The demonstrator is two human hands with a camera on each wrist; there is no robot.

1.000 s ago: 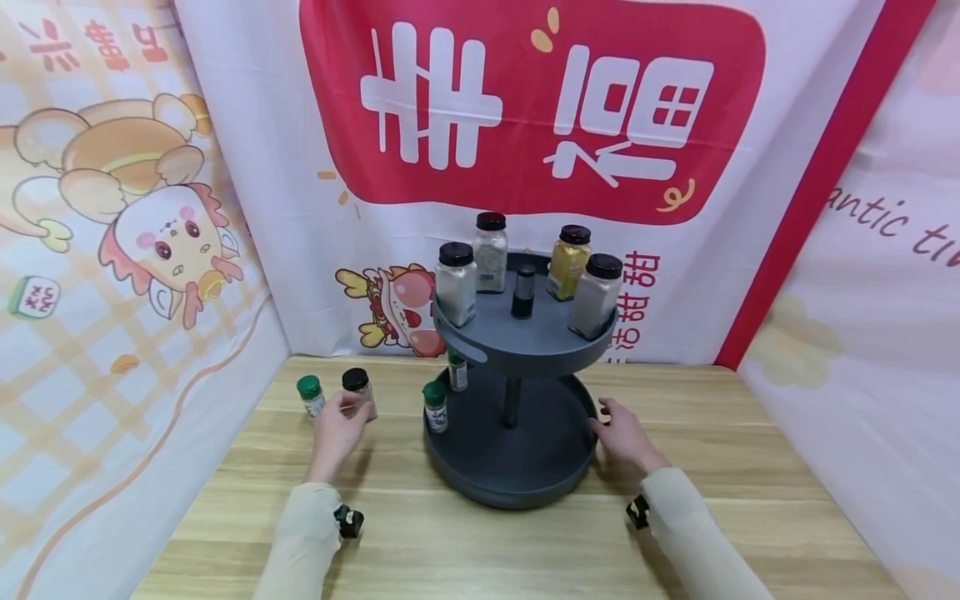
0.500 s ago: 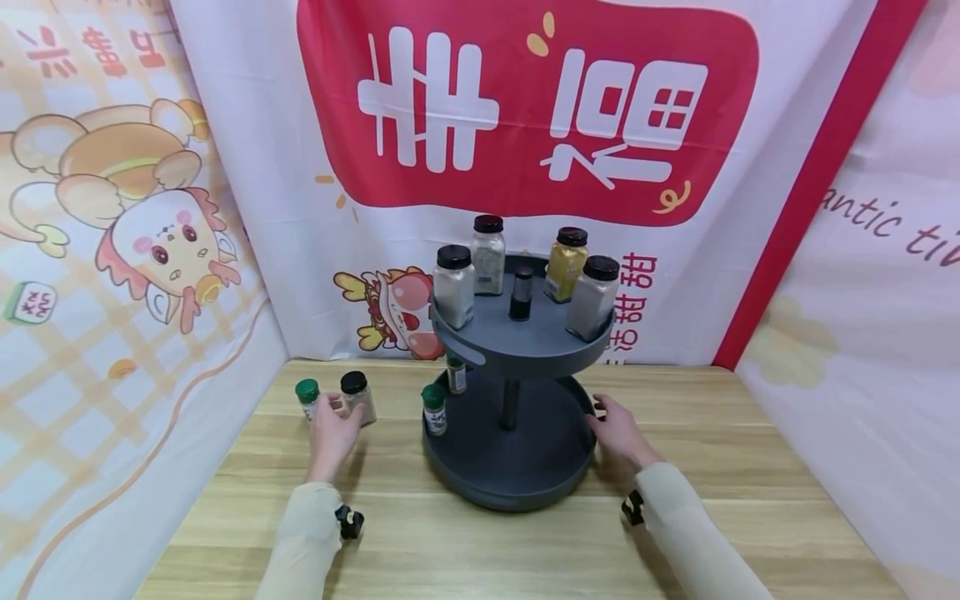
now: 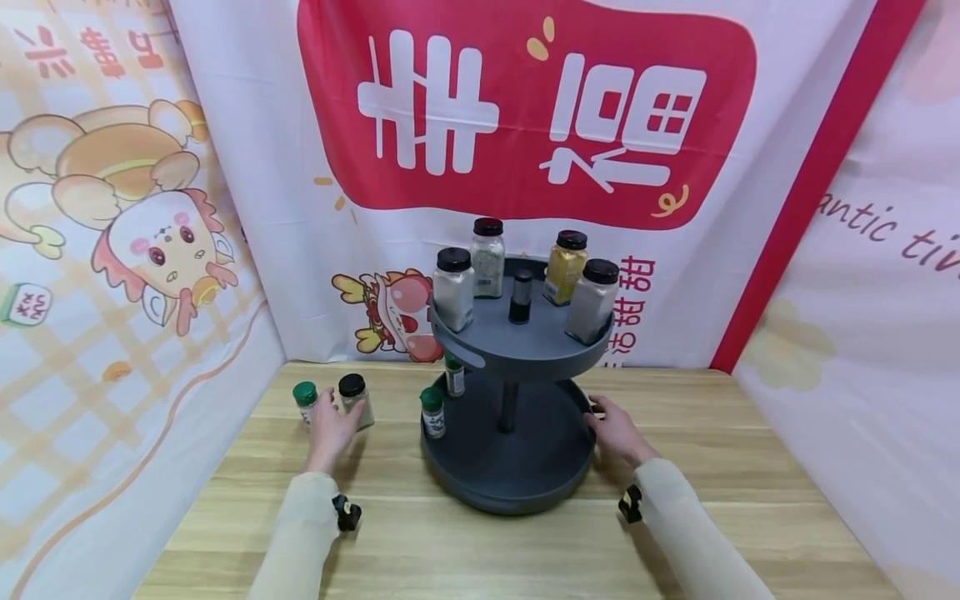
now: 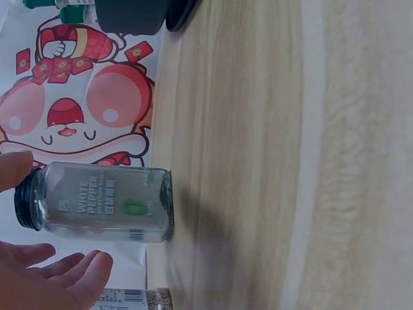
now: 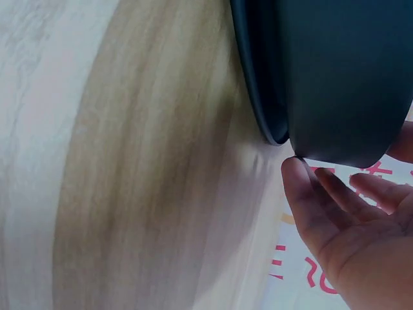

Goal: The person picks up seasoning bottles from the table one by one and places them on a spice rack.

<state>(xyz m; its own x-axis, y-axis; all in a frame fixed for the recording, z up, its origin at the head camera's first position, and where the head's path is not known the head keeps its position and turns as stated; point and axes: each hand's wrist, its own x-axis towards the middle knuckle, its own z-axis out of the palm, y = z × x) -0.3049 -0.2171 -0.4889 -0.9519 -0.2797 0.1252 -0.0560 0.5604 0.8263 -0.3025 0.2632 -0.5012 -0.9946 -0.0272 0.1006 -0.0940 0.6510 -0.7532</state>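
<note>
My left hand [image 3: 332, 429] is at the left of the table, fingers spread apart beside a clear jar of white pepper [image 4: 106, 201] with a black lid. In the left wrist view its thumb lies above the lid and its fingers below, with gaps between. A green-capped spice jar [image 3: 304, 400] stands just left of this hand, partly hidden by it. My right hand [image 3: 619, 429] is at the right side of a dark grey two-tier turntable rack [image 3: 510, 483]. Its fairly straight fingers [image 5: 303, 187] touch the lower tray's edge; the thumb is mostly out of that view.
Several black-lidded jars, among them a yellow one [image 3: 566, 271], stand on the upper tray [image 3: 525, 362]. Two green-capped jars, one nearer [image 3: 432, 417], stand at the lower tray's left. Printed cloth [image 3: 300, 292] closes off the wooden table [image 3: 420, 558] at back and sides.
My left hand has shifted a little left, from in front of the black-lidded jar to between the two jars, its fingers spreading. The right hand stays at the rack.
</note>
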